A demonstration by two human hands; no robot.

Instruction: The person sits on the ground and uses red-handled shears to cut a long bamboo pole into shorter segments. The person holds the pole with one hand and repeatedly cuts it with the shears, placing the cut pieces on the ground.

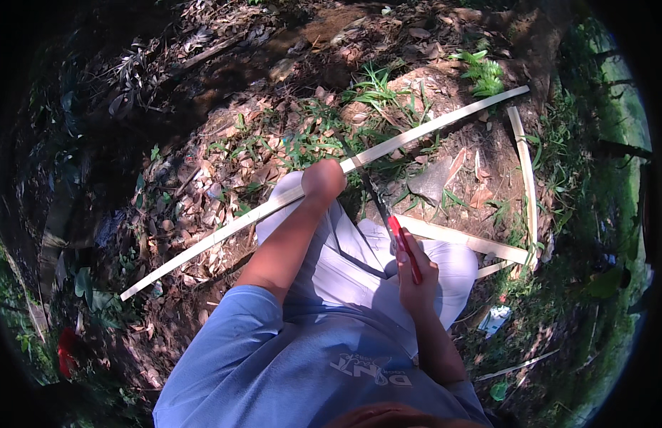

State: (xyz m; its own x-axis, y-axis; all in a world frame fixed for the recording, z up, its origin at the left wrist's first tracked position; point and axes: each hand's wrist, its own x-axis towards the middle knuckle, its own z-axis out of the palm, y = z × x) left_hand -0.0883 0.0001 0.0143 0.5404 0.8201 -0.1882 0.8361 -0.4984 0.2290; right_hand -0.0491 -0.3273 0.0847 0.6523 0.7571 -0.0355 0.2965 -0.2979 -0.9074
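Observation:
My left hand (323, 180) is closed around a long, pale wooden strip (430, 128) that slants from the lower left up to the far right, across my left knee. In my right hand (418, 279) is a hand saw with a red handle (405, 246), my fingers wrapped round its grip. The saw's dark, narrow blade (374, 193) points away from me and crosses the strip just right of my left hand. Whether the teeth have cut into the wood I cannot tell.
More pale strips lie to the right: an upright one (525, 171) and a wider one (463, 237) by my right knee. A grey stone (430, 180) sits between them. Dry leaves and grass cover the ground. A green fern (484, 73) grows at the far right; something red (67, 351) is at lower left.

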